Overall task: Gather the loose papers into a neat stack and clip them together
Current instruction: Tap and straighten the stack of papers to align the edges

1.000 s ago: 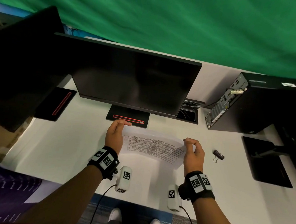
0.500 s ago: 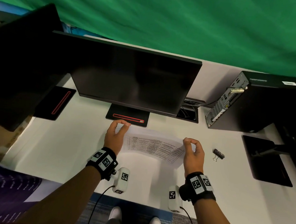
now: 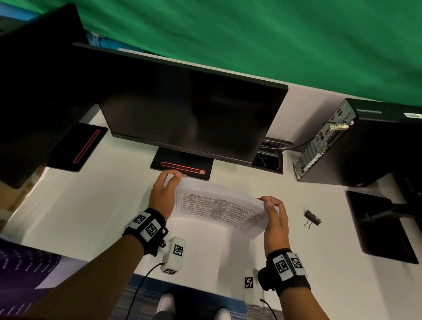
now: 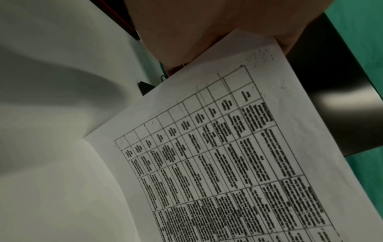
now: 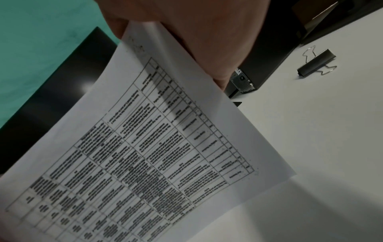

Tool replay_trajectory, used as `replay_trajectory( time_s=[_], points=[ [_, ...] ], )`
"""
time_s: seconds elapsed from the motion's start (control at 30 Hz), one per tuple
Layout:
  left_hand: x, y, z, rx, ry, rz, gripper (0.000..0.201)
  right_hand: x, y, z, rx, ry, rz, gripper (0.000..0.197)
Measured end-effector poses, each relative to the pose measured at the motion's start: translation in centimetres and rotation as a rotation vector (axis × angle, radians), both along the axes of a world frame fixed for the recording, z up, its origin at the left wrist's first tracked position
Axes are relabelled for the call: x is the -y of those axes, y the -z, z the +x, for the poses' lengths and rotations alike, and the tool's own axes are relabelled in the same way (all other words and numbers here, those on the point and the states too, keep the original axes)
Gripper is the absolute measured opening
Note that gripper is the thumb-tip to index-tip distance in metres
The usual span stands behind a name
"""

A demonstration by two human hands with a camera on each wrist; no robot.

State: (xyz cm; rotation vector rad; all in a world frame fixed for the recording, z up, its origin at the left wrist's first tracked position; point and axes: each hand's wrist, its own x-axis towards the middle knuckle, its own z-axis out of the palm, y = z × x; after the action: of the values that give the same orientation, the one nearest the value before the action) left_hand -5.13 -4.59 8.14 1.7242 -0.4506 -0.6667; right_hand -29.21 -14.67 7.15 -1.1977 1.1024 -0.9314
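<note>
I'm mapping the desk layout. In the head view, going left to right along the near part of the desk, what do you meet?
Left hand → papers → right hand → binder clip → black stand base.

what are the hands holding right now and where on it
Both hold the papers: left hand grips the left edge, right hand the right edge. The binder clip lies untouched.

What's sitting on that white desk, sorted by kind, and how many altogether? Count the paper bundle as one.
Monitors: 2
Computer tower: 1
Binder clip: 1
Paper bundle: 1
Total: 5
</note>
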Motion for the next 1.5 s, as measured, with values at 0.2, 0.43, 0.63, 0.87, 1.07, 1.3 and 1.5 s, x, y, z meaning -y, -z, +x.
replay_trajectory(
  time_s=[0.2, 0.43, 0.63, 0.87, 1.07, 1.3, 1.5],
  points=[
    [-0.1, 0.1, 0.2, 0.039, 0.018, -0.014, 0.022, 0.6, 0.5, -0.2, -0.033, 0.036, 0.001, 0.025],
    [-1.9, 0.6, 2.2, -0.177, 0.269, -0.257, 0.054, 0.7, 0.3, -1.7, 0.062, -0.147, -0.056, 0.035],
    [-2.0, 0.7, 2.3, 0.043, 0.238, 0.073, 0.044, 1.1, 1.2, -1.6, -0.1, -0.127, -0.008, 0.044],
    [-0.8, 0.5, 2.1, 0.101, 0.269, 0.132, 0.03, 1.5, 0.9, -0.6, -0.15, -0.111, -0.038, 0.031],
    [-0.2, 0.7, 2.5, 0.099, 0.25, 0.153, 0.023, 2.0, 0.3, 0.0, -0.135, -0.101, -0.039, 0.022],
    [0.3, 1.0, 2.1, 0.043, 0.241, 0.194, 0.029, 1.7, 0.1, 0.5, -0.191, -0.123, 0.004, 0.021],
    [0.3, 1.4, 1.7, 0.051, 0.174, 0.17, 0.026, 1.7, 0.3, 0.3, -0.184, -0.099, 0.018, 0.017]
  ],
)
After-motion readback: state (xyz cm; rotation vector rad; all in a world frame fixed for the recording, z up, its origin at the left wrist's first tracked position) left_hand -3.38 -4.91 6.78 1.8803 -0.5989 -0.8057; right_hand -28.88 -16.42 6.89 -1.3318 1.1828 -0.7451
